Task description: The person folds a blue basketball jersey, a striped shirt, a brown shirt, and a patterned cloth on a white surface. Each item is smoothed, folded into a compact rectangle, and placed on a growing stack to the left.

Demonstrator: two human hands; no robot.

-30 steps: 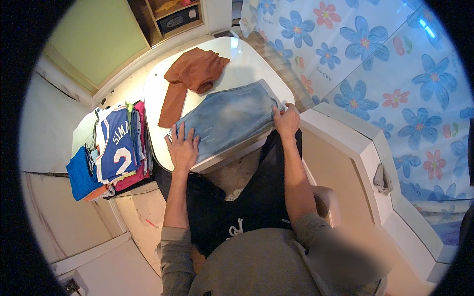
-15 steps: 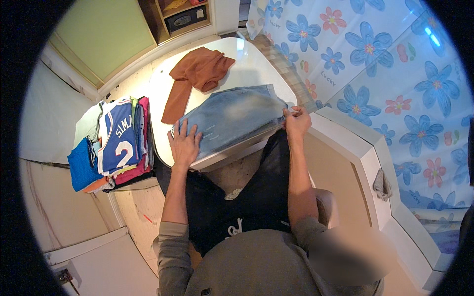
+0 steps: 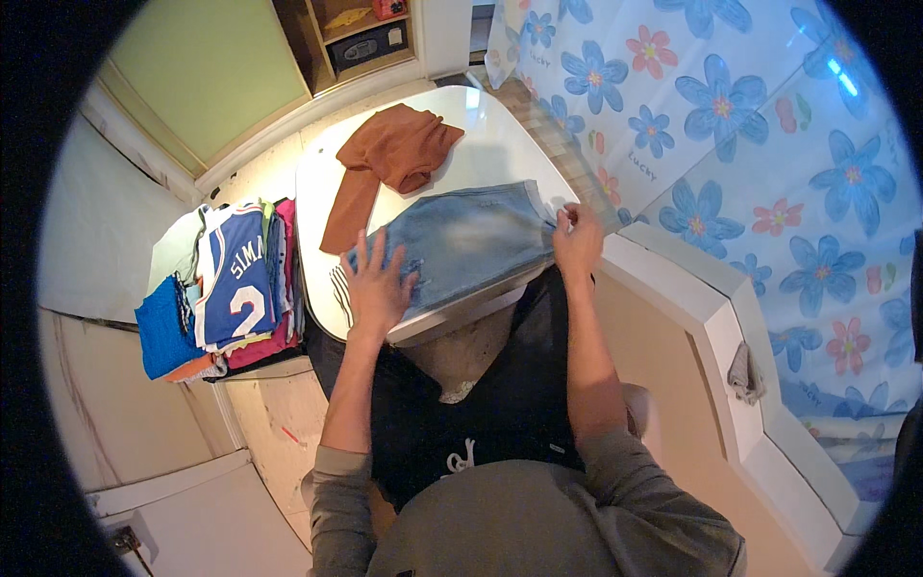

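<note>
A pair of blue jeans (image 3: 471, 236) lies flattened and doubled over on a white table (image 3: 317, 173), along its near edge. My left hand (image 3: 378, 288) rests at the jeans' left end, fingers spread, with a striped or fringed patch beside it. At the right end, my right hand (image 3: 577, 240) pinches the jeans' corner between thumb and fingers. Beyond the jeans lies a rust-brown long-sleeved top (image 3: 389, 149), crumpled, one sleeve stretched toward me.
A stack of folded clothes, topped by a blue sports jersey (image 3: 236, 279), stands left of the table. A shelf unit (image 3: 361, 43) is at the back. On the right hang a flowered curtain (image 3: 721, 106) and, below it, a white ledge (image 3: 673, 279) with a grey cloth (image 3: 742, 373).
My left hand has lifted slightly and its fingers have spread on the jeans' left end. My right hand stays at the right corner. The view has shifted a little.
</note>
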